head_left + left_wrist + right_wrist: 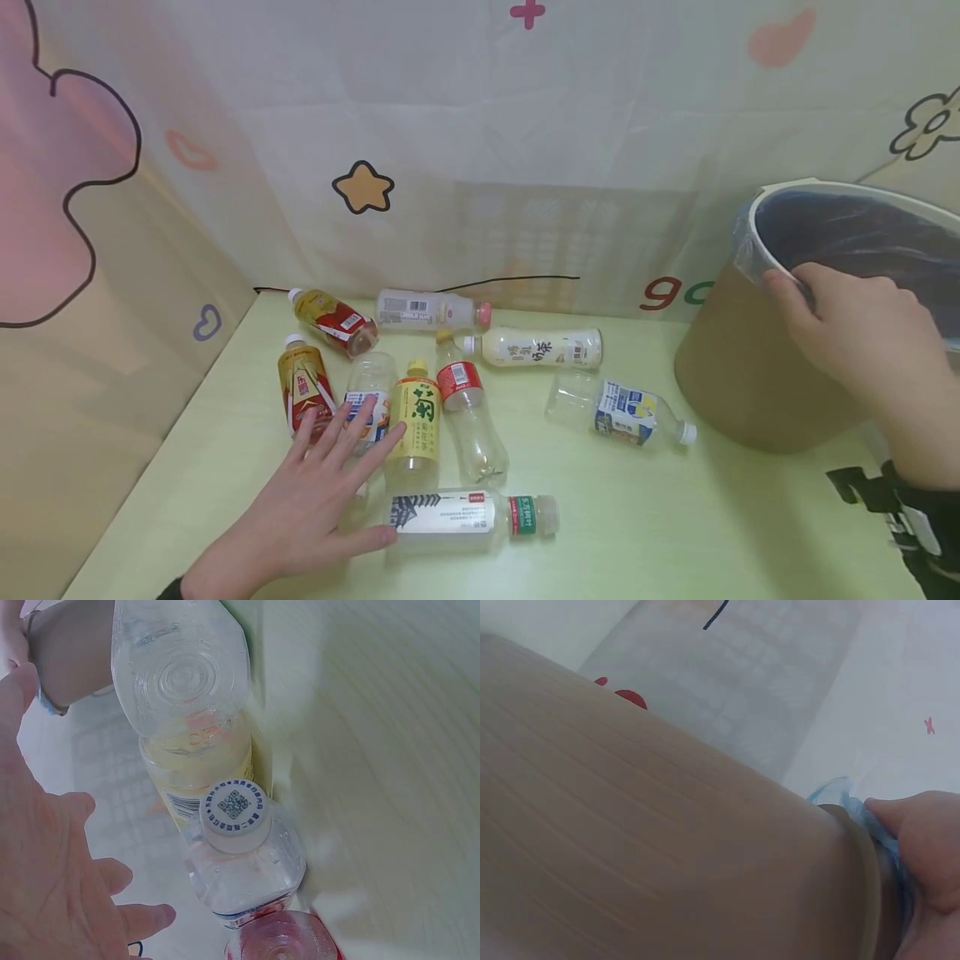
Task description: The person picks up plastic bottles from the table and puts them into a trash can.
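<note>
My left hand [318,492] is spread with straight fingers over the near left bottles and holds nothing. Beneath or beside its fingertips lie a clear bottle with a blue-and-white label [371,371], a yellow-labelled tea bottle [420,417] and a red-and-gold bottle [303,379]. By the thumb, a clear bottle with a white label [450,512] lies on its side. In the left wrist view, a white cap [235,806] faces the camera near the fingers. At the right, my right hand [870,333] grips the rim of a brown trash bin [750,375], thumb outside.
A clear bottle with a red label [459,379], a milk tea bottle [543,347], a pink-capped bottle [420,310] and a second red-and-gold bottle [333,321] lie behind. Another blue-and-white-labelled bottle [626,412] lies near the bin. A plastic liner [847,221] covers the bin's inside. A printed curtain [480,125] hangs behind.
</note>
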Tool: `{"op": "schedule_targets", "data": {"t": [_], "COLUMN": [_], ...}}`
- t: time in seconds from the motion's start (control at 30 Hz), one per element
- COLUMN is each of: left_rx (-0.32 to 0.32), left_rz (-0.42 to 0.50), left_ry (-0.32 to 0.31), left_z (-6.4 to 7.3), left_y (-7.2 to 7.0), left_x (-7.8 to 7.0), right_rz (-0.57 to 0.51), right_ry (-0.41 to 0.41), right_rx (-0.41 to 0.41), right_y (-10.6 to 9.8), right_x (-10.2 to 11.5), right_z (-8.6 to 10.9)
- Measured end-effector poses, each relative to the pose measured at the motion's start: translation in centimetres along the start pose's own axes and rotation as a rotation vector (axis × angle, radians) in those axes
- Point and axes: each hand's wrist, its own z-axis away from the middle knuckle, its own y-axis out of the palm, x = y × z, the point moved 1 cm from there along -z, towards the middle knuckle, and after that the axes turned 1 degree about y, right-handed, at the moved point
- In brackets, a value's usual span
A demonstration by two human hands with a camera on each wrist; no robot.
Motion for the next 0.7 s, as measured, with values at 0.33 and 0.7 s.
{"op": "schedule_targets", "data": {"t": [0.33,0.7], "left_rx": [-0.018,-0.013], "left_rz": [0.017,0.055], "left_ry": [-0.008,-0.072], "left_z": [0.1,0.3], "left_y": [0.1,-0.3], "left_x": [0.1,1.3], "right_rz": [0.029,0.0], "right_ry": [-0.064,-0.123], "right_rx": [-0.069,-0.078], "right_y": [0.2,0.0], "right_x": [-0.2,0.7], "right_z": [0.3,1.5]}}
